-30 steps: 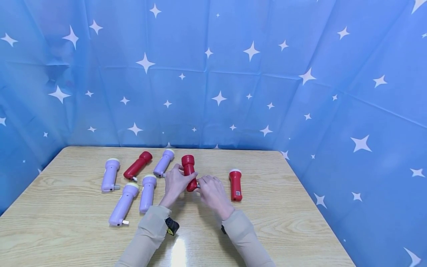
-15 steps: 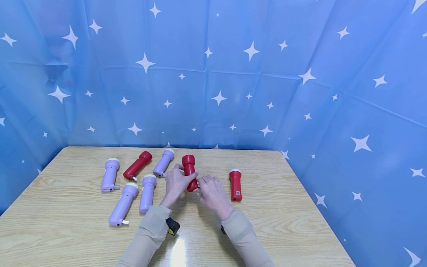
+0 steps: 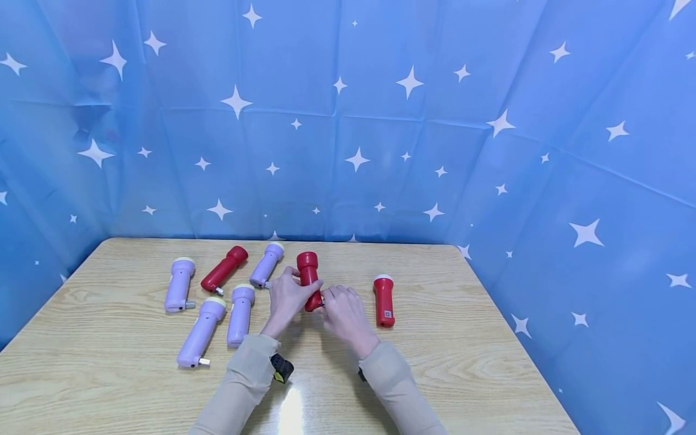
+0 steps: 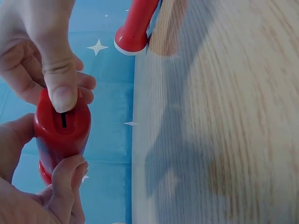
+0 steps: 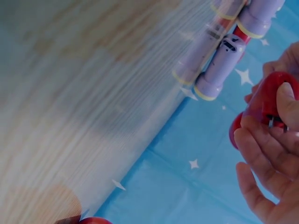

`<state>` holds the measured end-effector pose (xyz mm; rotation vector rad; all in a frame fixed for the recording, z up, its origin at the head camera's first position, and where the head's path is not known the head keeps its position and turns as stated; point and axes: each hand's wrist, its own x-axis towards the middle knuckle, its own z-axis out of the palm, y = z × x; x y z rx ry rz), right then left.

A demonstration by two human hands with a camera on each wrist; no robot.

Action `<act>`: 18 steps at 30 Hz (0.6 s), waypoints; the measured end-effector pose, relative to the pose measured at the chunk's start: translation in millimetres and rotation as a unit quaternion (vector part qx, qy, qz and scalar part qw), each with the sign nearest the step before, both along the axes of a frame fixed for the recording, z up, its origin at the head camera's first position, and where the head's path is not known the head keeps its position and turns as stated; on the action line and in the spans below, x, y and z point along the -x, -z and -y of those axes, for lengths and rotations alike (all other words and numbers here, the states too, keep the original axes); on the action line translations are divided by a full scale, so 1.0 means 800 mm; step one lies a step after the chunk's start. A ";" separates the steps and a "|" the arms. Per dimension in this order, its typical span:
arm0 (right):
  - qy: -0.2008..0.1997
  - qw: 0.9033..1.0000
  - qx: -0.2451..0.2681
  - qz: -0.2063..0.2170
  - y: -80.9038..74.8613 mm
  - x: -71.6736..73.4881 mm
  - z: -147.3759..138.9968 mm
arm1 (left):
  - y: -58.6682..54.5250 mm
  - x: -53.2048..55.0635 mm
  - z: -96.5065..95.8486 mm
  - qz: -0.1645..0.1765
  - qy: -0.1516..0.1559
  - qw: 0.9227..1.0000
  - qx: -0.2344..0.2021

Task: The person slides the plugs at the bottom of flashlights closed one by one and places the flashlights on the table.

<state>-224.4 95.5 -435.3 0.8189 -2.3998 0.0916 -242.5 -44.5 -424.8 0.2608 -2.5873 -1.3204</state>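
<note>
A red flashlight (image 3: 307,269) is up between both hands, its wide head pointing away from me. My left hand (image 3: 286,297) grips its body, thumb on one side and fingers on the other. At the near end, my right hand (image 3: 348,317) pinches the flashlight's base. The right thumb (image 4: 62,91) rests on the red end face, just above a dark slot, in the left wrist view. Metal plug prongs (image 5: 271,122) stick out beside the right fingers in the right wrist view. The fingers partly cover the prongs and the body.
Another red flashlight (image 3: 383,302) lies to the right of my hands. On the left lie a red flashlight (image 3: 225,270) and several purple flashlights, such as one near the front (image 3: 201,334), most with prongs folded out. A starry blue cloth (image 3: 348,121) hangs behind the wooden table (image 3: 467,362).
</note>
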 end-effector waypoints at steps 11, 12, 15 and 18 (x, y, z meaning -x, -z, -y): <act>0.006 1.000 0.000 -0.020 0.002 0.001 0.002 | -0.001 0.000 0.000 0.011 0.004 1.000 -0.011; 0.007 1.000 0.000 -0.019 0.001 0.000 0.002 | -0.001 0.000 0.000 0.013 0.004 1.000 -0.013; 0.011 1.000 -0.002 -0.022 0.001 0.000 0.003 | -0.001 0.000 0.000 0.014 0.007 1.000 -0.015; 0.013 1.000 -0.002 -0.028 0.001 0.000 0.003 | -0.001 -0.001 -0.001 0.015 0.007 1.000 -0.018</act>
